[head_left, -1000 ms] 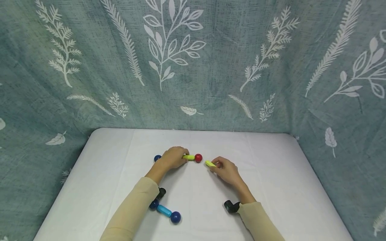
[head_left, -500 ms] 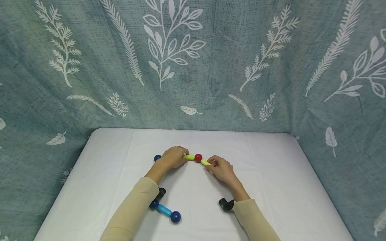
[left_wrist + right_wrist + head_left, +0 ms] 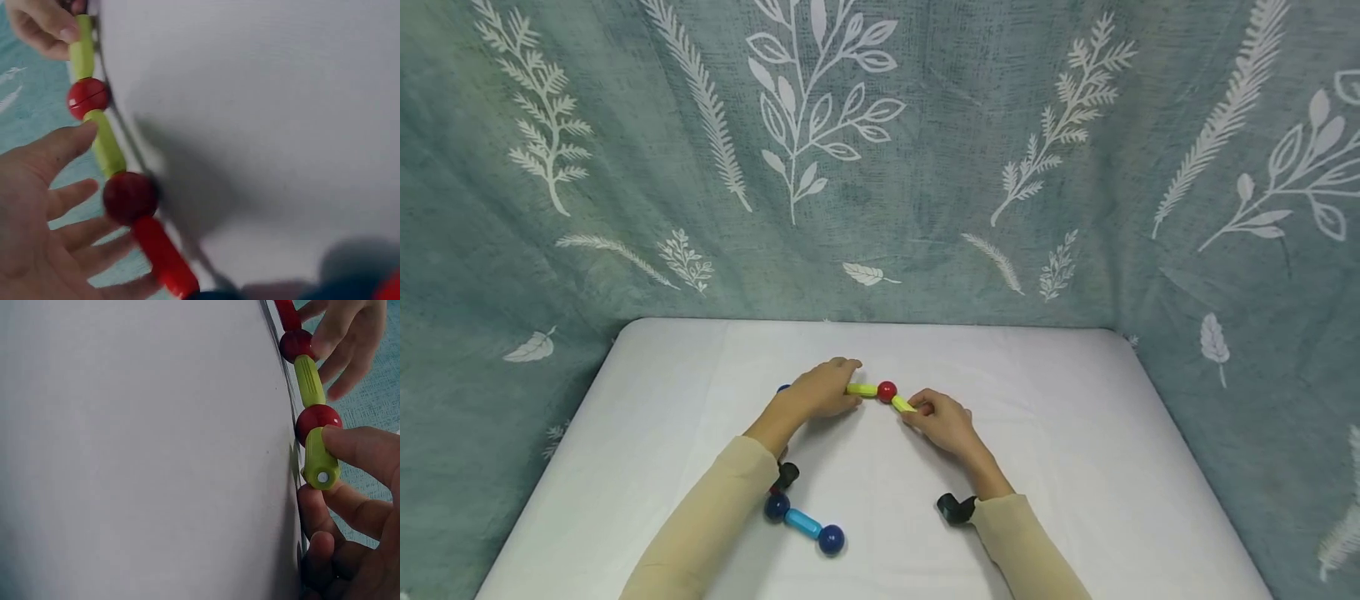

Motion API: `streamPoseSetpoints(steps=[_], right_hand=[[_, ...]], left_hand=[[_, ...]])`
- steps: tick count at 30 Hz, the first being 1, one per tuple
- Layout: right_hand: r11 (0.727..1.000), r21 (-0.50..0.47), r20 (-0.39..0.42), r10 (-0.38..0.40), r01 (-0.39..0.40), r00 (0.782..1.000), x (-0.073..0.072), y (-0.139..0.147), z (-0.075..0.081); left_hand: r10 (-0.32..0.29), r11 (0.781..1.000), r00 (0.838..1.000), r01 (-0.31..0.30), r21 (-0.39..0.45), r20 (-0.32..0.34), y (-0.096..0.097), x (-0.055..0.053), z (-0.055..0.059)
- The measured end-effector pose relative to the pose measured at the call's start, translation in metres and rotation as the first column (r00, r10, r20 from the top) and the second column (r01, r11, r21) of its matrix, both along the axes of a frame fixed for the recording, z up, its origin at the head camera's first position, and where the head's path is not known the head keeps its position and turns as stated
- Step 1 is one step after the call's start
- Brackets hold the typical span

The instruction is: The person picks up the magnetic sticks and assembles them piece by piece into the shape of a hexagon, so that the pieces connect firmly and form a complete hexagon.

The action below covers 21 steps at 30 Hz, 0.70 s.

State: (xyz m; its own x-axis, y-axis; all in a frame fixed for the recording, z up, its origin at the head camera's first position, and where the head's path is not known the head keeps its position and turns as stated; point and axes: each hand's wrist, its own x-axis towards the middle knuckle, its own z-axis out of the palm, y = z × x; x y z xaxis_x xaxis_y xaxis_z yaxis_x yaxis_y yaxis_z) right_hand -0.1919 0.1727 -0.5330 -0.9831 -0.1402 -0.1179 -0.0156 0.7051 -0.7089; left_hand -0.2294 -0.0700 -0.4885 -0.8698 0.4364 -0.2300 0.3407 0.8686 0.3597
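In the head view my left hand (image 3: 820,392) is beside a chain of rods and balls, fingers spread. Its thumb lies against or just over a yellow-green rod (image 3: 107,144); touch is unclear. That rod joins a bright red ball (image 3: 87,97) to a darker red ball (image 3: 130,198), followed by a red rod (image 3: 164,256). My right hand (image 3: 946,423) pinches a second yellow-green rod (image 3: 317,450) between thumb and fingers. One end of it meets the bright red ball, and the free end shows a silvery disc. The left hand hides part of the chain in the head view.
Nearer the front, a light blue rod (image 3: 803,523) links two dark blue balls (image 3: 777,507) (image 3: 831,540). Another blue ball (image 3: 783,388) peeks out behind the left hand. Black wrist cameras (image 3: 955,508) sit at the sleeves. A white-covered table (image 3: 1060,433) meets a green leaf-patterned curtain (image 3: 955,167).
My right hand has moved left, bringing its yellow-green rod against the bright red ball. My left hand has loosened from the chain, its fingers now spread. The head view has shifted slightly.
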Motion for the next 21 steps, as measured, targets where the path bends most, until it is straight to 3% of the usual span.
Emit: streamPoseSetpoints(steps=[5,8,11,16,18,21], right_hand=[[1.0,-0.021,0.023,-0.007,0.008,1.0,-0.002,0.0,-0.002],[1.0,-0.017,0.034,0.004,-0.004,0.999,-0.003,0.001,-0.003],[1.0,-0.028,0.037,0.007,-0.006,0.999,-0.004,0.002,-0.003],[0.998,-0.057,0.047,-0.002,0.005,0.999,-0.005,0.003,-0.004],[0.998,-0.059,0.054,-0.005,0.008,0.999,-0.006,0.002,-0.005],[0.998,-0.062,0.055,-0.02,0.024,0.998,-0.006,0.0,-0.007]], left_hand=[[-0.065,0.997,0.995,0.067,0.026,-0.081,-0.014,0.028,0.021],[-0.114,0.991,0.99,0.12,0.066,-0.088,-0.025,0.058,0.032],[-0.163,0.982,0.986,0.165,0.09,-0.032,-0.033,0.093,0.037],[-0.222,0.974,0.975,0.221,0.059,0.009,-0.041,0.144,0.028],[-0.212,0.976,0.977,0.212,0.049,-0.009,-0.044,0.158,0.021],[-0.179,0.982,0.983,0.181,0.053,-0.037,-0.047,0.169,0.012]])
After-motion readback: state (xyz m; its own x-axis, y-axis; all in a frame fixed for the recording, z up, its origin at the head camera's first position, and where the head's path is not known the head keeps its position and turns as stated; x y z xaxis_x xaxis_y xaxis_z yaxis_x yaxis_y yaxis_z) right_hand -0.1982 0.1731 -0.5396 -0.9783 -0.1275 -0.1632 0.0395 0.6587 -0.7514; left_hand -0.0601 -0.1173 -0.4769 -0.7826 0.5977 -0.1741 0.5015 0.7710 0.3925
